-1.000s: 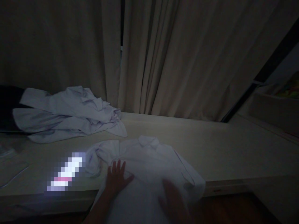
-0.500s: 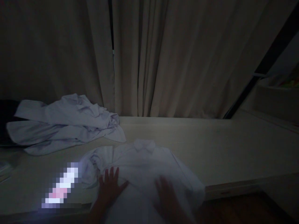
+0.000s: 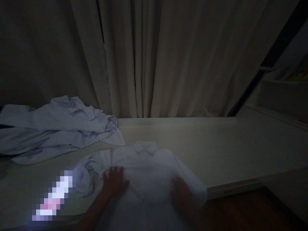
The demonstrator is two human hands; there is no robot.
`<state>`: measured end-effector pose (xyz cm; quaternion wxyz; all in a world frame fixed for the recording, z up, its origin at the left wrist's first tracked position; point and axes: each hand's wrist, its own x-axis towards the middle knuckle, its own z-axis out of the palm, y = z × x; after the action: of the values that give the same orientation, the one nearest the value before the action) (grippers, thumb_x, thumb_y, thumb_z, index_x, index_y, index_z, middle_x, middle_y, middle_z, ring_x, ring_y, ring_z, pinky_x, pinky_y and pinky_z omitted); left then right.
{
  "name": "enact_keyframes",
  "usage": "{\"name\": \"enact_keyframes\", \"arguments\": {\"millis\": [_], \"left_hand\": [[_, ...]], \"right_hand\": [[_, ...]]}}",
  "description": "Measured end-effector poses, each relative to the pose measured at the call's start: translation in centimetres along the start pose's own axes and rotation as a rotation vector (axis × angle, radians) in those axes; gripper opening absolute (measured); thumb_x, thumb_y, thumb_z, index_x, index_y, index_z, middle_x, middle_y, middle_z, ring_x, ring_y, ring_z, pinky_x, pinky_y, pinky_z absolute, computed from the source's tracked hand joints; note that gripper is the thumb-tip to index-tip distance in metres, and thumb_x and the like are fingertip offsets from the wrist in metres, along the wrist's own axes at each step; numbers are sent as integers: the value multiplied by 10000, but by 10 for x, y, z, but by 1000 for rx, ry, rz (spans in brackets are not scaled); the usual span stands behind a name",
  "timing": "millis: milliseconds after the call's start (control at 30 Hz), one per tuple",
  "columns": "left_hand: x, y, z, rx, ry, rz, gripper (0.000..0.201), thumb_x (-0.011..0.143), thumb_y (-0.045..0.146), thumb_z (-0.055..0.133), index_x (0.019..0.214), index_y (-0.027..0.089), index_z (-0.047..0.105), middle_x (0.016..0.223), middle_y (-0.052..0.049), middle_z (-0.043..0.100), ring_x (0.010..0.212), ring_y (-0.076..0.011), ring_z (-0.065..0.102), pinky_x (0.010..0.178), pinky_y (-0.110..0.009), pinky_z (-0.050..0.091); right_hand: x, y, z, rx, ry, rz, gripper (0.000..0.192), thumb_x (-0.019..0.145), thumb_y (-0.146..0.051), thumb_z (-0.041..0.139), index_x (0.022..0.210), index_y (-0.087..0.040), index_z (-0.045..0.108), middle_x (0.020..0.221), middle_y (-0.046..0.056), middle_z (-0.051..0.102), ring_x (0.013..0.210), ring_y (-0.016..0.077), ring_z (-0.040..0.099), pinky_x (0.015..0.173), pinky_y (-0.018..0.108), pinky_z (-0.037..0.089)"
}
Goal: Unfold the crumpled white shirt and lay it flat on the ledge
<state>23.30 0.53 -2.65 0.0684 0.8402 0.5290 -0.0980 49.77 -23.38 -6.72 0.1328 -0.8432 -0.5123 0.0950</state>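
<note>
A white collared shirt (image 3: 146, 179) lies spread over the near edge of the surface, its collar pointing away from me. On its left side rests my left hand (image 3: 115, 182), fingers apart and flat on the cloth. My right hand (image 3: 181, 192) is over the shirt's right side; motion smears its fingers, and no cloth shows gripped in it. The shirt's left sleeve is bunched and crumpled, while the right one slopes down past the front edge. The lower part of the shirt runs out of view.
A heap of crumpled white garments (image 3: 60, 123) lies at the back left. Nearer on the left is a bright, pixelated object (image 3: 54, 199). Long curtains (image 3: 192, 57) hang behind the pale tabletop (image 3: 216, 144). A wooden floor (image 3: 240, 208) shows below at the right.
My right hand has slid to the right across the shirt. My left hand stays on the left side, its fingers a little closer together. The view has shifted slightly.
</note>
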Motion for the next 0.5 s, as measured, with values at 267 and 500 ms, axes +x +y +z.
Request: {"name": "enact_keyframes", "arguments": {"millis": [267, 500], "left_hand": [[-9, 111, 42, -141, 0, 325, 726, 795, 570, 413, 1441, 271, 273, 1564, -113, 127, 1422, -381, 74, 1095, -606, 110], [1, 109, 58, -39, -154, 260, 1134, 528, 705, 606, 1460, 329, 81, 1575, -76, -22, 1403, -444, -49, 1011, -724, 116]], "right_hand": [[-27, 86, -25, -196, 221, 148, 382, 868, -385, 383, 1069, -219, 662, 1032, 149, 665, 951, 265, 624, 820, 392, 459], [-16, 80, -27, -309, 199, 242, 333, 841, -428, 469, 1039, -230, 648, 1061, 124, 651, 974, 262, 600, 867, 372, 423]]}}
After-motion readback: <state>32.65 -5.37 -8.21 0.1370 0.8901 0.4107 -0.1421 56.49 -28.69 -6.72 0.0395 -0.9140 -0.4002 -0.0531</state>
